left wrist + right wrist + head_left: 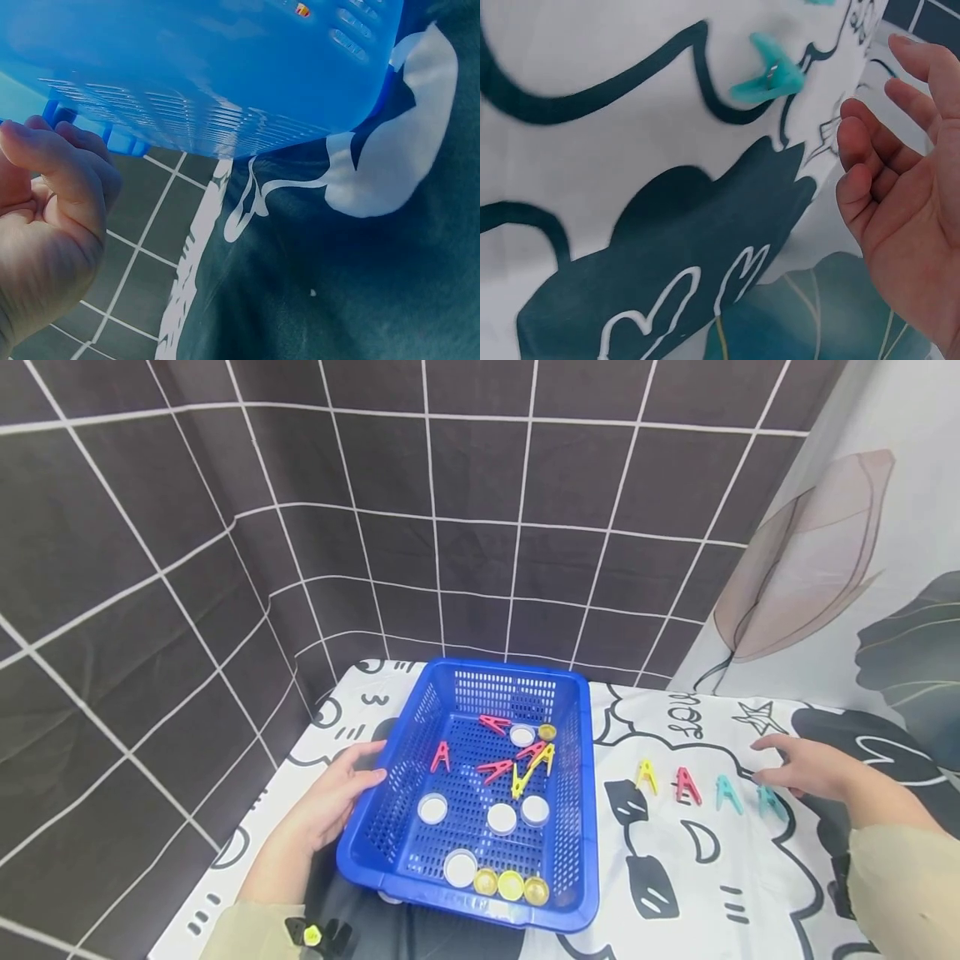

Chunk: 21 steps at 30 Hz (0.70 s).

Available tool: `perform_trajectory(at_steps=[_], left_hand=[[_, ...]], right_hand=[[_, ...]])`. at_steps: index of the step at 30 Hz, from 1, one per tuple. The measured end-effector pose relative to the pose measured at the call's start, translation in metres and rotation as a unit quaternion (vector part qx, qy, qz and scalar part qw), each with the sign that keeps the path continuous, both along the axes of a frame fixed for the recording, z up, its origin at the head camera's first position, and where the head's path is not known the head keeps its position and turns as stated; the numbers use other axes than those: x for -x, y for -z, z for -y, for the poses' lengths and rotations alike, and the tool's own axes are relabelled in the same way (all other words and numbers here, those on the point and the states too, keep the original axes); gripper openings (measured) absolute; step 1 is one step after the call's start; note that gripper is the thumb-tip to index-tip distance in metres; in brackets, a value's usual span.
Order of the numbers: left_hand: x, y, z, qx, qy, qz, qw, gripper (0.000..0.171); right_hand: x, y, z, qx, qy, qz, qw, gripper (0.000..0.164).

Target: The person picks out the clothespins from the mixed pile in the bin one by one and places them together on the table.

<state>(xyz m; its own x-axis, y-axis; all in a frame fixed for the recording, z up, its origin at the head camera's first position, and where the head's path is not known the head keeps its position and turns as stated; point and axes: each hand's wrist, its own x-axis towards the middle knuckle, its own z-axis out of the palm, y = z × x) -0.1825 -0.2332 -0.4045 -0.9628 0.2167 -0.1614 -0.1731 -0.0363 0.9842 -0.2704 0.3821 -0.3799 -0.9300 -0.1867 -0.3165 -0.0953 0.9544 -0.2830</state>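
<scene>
A blue plastic basket (pixel 468 897) stands on the patterned cloth, and my left hand (pixel 341 793) grips its left rim. In the left wrist view, that hand's fingers (pixel 75 150) curl at the basket's edge. To the right of the basket lies a row of clothespins: a yellow one (pixel 647 776), a red one (pixel 686 786), a turquoise one (pixel 727 794) and a second turquoise clothespin (pixel 770 802). Beside this last one hovers my right hand (pixel 813 768), fingers loosely bent and holding nothing. The right wrist view shows the turquoise clothespin (pixel 784 79) just off the fingertips.
Inside the basket lie several red clothespins (pixel 495 770), two yellow clothespins (pixel 519 782), several white caps (pixel 502 818) and several yellowish caps (pixel 511 885). A dark gridded curtain (pixel 480 560) hangs behind. A leaf-print curtain (pixel 825 568) hangs at the right.
</scene>
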Motion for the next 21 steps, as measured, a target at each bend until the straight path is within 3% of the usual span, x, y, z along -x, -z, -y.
perform_trajectory(at_steps=[16, 21], left_hand=[[-0.001, -0.001, 0.001, -0.006, 0.001, 0.000, 1.0000, 0.060], [0.000, 0.000, 0.001, -0.009, 0.001, 0.001, 1.0000, 0.060]], right_hand=[[0.017, -0.032, 0.054, 0.027, -0.041, 0.014, 0.999, 0.074], [0.019, -0.037, 0.070, 0.031, -0.053, -0.004, 0.998, 0.070]])
